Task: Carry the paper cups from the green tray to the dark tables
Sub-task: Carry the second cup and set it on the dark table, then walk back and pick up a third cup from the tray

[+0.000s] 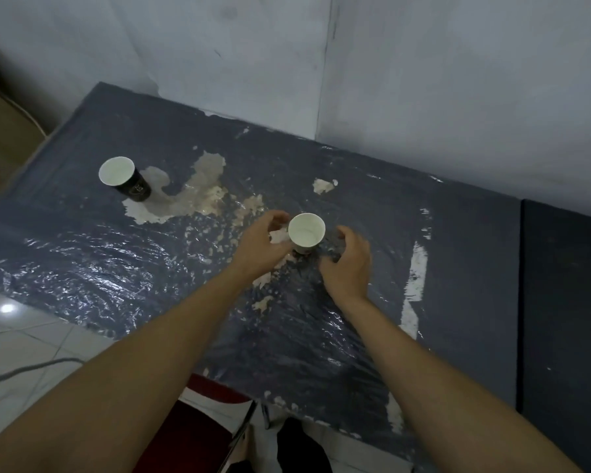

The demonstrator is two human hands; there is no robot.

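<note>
both hands are out over the dark counter (458, 233), one on each side of a paper cup (306, 232) that stands upright near the middle of the top, its white inside facing up. the left hand (263, 245) sits just beside the cup's left wall with its fingers curled, and the right hand (347, 264) is close on the other side, fingers bent toward the base (whether either one actually grips the cup or has just let it stand, i cannot tell from here). a second paper cup (125, 179), dark on the outside, stands upright well apart toward the far left corner, beside a pale patch where the counter's covering has peeled away. the surface is wrinkled and shiny under a plastic film. a darker counter (567, 302) butts against the right edge. a white wall (423, 63) rises behind.
</note>
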